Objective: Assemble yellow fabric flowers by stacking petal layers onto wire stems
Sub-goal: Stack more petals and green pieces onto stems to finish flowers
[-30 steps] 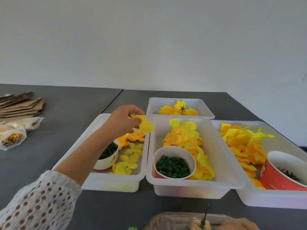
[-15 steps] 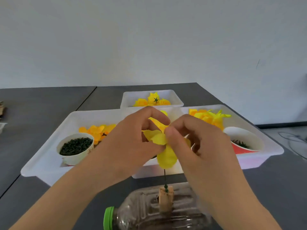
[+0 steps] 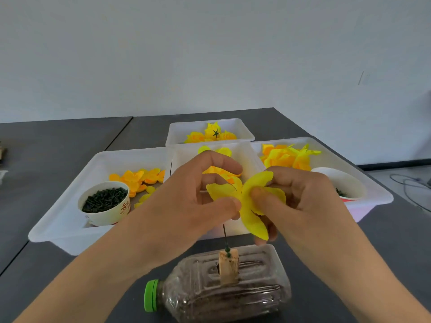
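both hands meet above the near edge of the dark grey table, and between them is a yellow fabric petal layer with its lobes splayed outward. the left hand pinches the layer's left lobe between thumb and curled fingers, index finger arched over the top; the right hand pinches the middle and right lobe, thumb pressed on the front of the fabric and fingers tucked behind. one long lobe hangs down below the right thumb. just under the petal layer a thin dark wire stem stands upright, its upper end hidden behind the fabric and hands, so it's not clear whether the layer is threaded on it. the stem's foot, with a small green bead, sits in a pale cork-like block set into the side of a clear plastic bottle with a green cap, which lies on its side with dark soil-like material inside. behind the hands are white plastic trays: the left tray holds orange-yellow petal pieces and a white paper cup of small dark green parts; the middle tray is mostly hidden by the hands; the right tray holds a heap of yellow and orange petals and a red-and-white paper cup. further back a smaller tray holds finished yellow flowers.
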`<state>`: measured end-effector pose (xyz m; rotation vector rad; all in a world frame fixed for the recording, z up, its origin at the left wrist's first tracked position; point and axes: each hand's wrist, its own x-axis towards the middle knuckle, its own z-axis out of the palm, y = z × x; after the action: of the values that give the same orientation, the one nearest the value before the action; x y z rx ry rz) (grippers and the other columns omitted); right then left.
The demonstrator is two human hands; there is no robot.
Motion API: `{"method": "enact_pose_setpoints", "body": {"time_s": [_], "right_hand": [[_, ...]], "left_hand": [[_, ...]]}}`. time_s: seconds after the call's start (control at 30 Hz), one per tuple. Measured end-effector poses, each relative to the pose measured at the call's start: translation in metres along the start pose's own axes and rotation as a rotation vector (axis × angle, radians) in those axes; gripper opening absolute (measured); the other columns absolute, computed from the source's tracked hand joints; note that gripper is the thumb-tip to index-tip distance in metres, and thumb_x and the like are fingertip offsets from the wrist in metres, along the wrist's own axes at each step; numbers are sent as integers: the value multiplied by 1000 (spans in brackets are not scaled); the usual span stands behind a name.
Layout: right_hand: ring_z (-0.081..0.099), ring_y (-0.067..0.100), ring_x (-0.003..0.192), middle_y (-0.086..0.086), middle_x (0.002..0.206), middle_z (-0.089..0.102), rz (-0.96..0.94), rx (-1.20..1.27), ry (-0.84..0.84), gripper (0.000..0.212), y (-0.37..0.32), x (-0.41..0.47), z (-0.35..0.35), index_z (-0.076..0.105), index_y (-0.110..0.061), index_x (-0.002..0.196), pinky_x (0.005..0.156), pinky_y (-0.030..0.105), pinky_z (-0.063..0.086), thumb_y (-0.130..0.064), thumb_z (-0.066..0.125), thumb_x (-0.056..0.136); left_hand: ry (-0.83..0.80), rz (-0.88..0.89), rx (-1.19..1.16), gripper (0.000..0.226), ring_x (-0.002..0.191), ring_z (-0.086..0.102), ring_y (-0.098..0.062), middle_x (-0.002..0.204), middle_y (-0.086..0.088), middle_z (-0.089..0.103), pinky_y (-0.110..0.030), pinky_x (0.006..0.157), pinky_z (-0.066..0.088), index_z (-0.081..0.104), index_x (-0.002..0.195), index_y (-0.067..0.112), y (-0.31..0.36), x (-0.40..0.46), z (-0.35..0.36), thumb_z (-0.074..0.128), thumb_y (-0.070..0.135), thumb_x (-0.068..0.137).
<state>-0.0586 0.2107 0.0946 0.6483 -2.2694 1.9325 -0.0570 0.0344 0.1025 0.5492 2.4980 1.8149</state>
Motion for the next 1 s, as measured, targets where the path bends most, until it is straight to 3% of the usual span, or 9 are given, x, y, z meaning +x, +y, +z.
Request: {"method": "enact_pose_setpoints", "body": {"time_s": [0.23, 0.37, 0.43, 0.53, 0.63, 0.7, 0.77, 0.87, 1.0], "right_hand": [[47, 15, 43, 8, 60, 59, 249, 249, -167, 23, 8, 7, -7, 65, -15, 62, 42, 23, 39, -34, 63, 75], [45, 13, 40, 6, 58, 58, 307, 250, -228, 25, 9, 12, -7, 65, -16, 60, 41, 22, 38, -23, 69, 84], [45, 12, 39, 6, 56, 58, 339, 274, -263, 31, 9, 14, -8, 64, -16, 59, 41, 22, 37, -16, 62, 90], [46, 12, 38, 5, 56, 59, 350, 271, -344, 29, 6, 16, -7, 65, -16, 60, 42, 23, 37, -27, 65, 87], [53, 12, 45, 3, 62, 63, 277, 146, -348, 32, 3, 16, -5, 67, -16, 70, 44, 20, 43, -43, 62, 86], [59, 11, 56, 1, 67, 64, 152, 58, -192, 33, 7, 18, -4, 67, -17, 82, 51, 19, 46, -47, 54, 89], [61, 13, 67, 2, 76, 66, 40, 9, -79, 41, 11, 20, -4, 68, -23, 85, 60, 24, 48, -56, 44, 85], [60, 8, 67, 2, 75, 63, 12, -42, -163, 42, 15, 18, -4, 67, -27, 77, 60, 18, 45, -64, 47, 79], [48, 14, 58, -1, 60, 52, 204, 157, -290, 24, 23, 17, -4, 63, -22, 56, 52, 20, 42, -37, 65, 75]], "left_hand": [[82, 75, -88, 32, 79, 64, -8, 90, 10, 67, -23, 73, 53, 61, 104, 39, -14, -4, 5, 62, 17, 80], [186, 477, 555, 35, 130, 44, -19, 132, 14, 49, -23, 100, 37, 50, 127, 44, -18, -13, 5, 54, 48, 92], [199, 611, 758, 41, 131, 39, -21, 135, 10, 47, -31, 105, 33, 60, 121, 40, -20, -13, 2, 57, 61, 86], [341, 686, 798, 27, 110, 50, -17, 113, 9, 58, -38, 88, 42, 72, 92, 20, -20, -10, 4, 71, 45, 83], [374, 574, 646, 24, 93, 53, -6, 96, 16, 58, -14, 80, 37, 68, 78, 17, -13, -8, 6, 70, 40, 81], [335, 418, 452, 23, 74, 53, 0, 77, 15, 59, -7, 66, 35, 65, 76, 22, -10, -7, 6, 68, 44, 80], [267, 279, 254, 30, 61, 48, -2, 67, 2, 58, -15, 57, 38, 64, 72, 19, -12, -3, 6, 71, 48, 77], [151, 118, 77, 44, 60, 40, -20, 68, -21, 49, -25, 56, 34, 63, 72, 6, -19, 4, 2, 72, 49, 72], [-15, -60, -197, 30, 53, 46, -10, 56, -1, 52, -19, 50, 42, 66, 61, 19, -24, 0, -2, 69, 44, 77]]}}
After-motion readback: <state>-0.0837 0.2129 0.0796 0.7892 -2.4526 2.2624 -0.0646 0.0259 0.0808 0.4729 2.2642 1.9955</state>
